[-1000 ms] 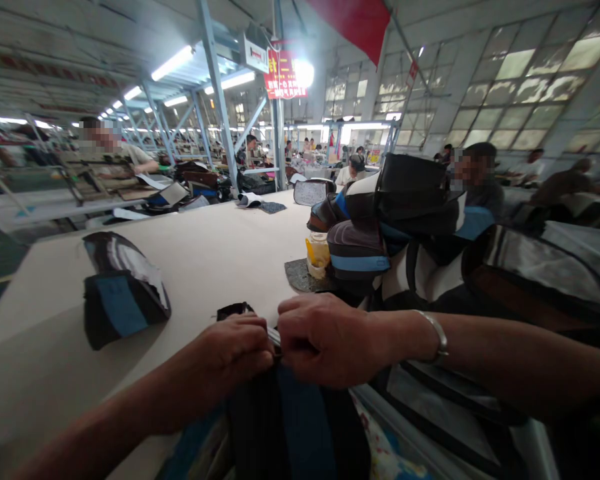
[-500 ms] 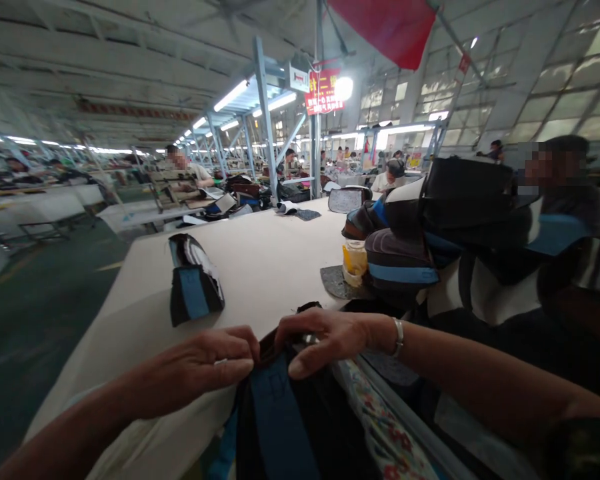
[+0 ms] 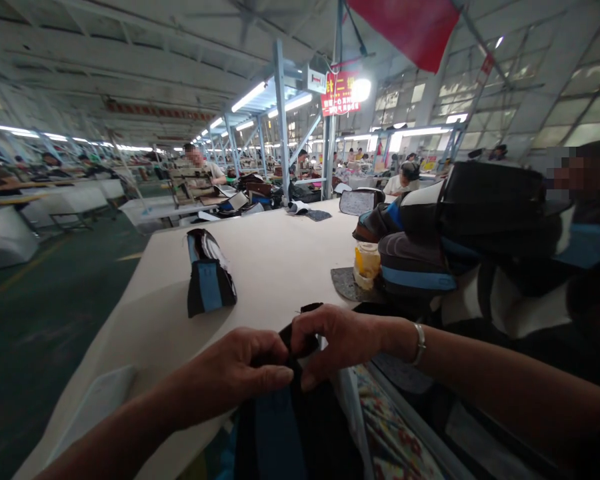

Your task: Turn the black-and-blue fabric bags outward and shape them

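A black fabric piece with a blue stripe (image 3: 280,433) hangs over the near table edge, in front of my body. With thumb and bent fingers, my left hand (image 3: 247,363) pinches its upper edge. Close beside it, my right hand (image 3: 337,340) grips the same edge, thumb below and fingers curled over the top. The two thumb tips nearly meet. What lies folded between the fingers is hidden. Farther left on the table stands a similar black and blue piece (image 3: 211,287), untouched.
The pale tabletop (image 3: 280,267) stretches ahead. A jar with yellow contents (image 3: 367,263) stands on a grey felt pad (image 3: 344,283). To the right rises a heap of black and blue sewn pieces (image 3: 415,270). A white box-like object (image 3: 97,407) lies near my left forearm. Co-workers sit farther back.
My hands have come closer together on the piece's upper edge, the left moving right along it and covering more of the blue stripe's top. The view has turned slightly left.
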Available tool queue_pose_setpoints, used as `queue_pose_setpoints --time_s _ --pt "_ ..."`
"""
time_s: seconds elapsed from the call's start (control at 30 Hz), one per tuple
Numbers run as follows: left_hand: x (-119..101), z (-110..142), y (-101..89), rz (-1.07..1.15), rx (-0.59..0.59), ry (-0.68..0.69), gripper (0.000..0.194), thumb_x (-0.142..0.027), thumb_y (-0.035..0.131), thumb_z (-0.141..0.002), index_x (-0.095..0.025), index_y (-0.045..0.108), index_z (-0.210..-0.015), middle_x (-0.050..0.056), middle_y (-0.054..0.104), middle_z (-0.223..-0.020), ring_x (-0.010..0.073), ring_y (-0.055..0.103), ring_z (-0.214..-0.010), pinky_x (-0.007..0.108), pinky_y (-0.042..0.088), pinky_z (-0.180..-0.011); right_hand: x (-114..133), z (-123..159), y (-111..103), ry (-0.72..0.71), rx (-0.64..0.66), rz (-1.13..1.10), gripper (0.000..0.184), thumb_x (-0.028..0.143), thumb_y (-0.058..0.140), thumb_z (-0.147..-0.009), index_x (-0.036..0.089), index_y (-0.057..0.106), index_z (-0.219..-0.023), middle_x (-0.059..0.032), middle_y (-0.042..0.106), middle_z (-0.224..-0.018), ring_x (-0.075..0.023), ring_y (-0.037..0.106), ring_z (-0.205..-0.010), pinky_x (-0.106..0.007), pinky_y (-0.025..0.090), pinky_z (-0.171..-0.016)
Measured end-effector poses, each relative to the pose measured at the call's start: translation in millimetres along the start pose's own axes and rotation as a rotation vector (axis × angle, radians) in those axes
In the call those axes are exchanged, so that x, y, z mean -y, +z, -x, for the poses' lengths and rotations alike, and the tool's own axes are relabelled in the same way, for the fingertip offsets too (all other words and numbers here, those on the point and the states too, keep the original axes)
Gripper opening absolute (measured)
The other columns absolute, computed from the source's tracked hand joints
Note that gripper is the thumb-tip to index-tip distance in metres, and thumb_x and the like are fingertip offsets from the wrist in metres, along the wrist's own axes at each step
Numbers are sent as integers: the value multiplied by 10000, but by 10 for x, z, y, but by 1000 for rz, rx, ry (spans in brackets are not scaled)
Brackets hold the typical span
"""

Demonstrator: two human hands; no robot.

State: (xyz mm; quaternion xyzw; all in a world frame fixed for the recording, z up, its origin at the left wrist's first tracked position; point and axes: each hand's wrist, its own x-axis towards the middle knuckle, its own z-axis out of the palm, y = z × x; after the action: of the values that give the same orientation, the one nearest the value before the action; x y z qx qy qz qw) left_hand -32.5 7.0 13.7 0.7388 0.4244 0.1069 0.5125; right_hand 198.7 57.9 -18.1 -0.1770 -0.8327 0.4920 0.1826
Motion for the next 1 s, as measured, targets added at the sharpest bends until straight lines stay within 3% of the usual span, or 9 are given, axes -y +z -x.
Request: queue_pose_setpoints --time_s 0.23,0.47,0.6,0.8,0.87,1.0 --pt "34 -55 101 205 -24 -1 330 -463 703 -807 -138 657 -835 -8 526 -785 132 435 -731 274 324 -665 16 86 30 35 -23 -79 466 440 892 -608 136 625 -841 42 560 -760 -89 455 -698 -217 394 -630" --pt "-3 -101 125 113 2 43 317 -468 657 -846 -151 651 -861 -3 540 -814 140 452 -758 278 353 -697 -47 167 24 -25 1 -310 296 321 778 -782 111 607 -902 12 592 -811 -82 494 -696 -217 411 -640" --pt "-13 -126 144 85 9 40 318 -470 638 -857 -152 626 -846 -10 514 -803 133 429 -745 274 350 -695 31 219 14 -108 -50 -120 173 261 712 -847 122 609 -864 9 597 -803 -86 509 -709 -216 418 -667" --pt "-50 -172 170 49 -10 26 323 -472 617 -863 -160 569 -795 -29 429 -733 125 375 -698 263 320 -651 100 290 18 -241 -125 428 95 218 514 -944 160 581 -910 -22 558 -844 -123 491 -744 -274 380 -703" --pt "-76 -184 181 43 -3 30 330 -485 605 -863 -162 568 -805 -24 441 -746 132 389 -711 266 335 -670 58 301 51 -224 -135 335 136 249 495 -952 158 567 -880 -12 543 -808 -122 464 -727 -274 365 -686" --pt "-137 -190 216 -14 2 17 296 -458 595 -857 -163 598 -834 -14 485 -768 143 421 -727 272 354 -692 -75 312 164 -26 -147 -316 296 413 599 -915 139 547 -816 35 458 -709 -89 373 -652 -235 323 -610"
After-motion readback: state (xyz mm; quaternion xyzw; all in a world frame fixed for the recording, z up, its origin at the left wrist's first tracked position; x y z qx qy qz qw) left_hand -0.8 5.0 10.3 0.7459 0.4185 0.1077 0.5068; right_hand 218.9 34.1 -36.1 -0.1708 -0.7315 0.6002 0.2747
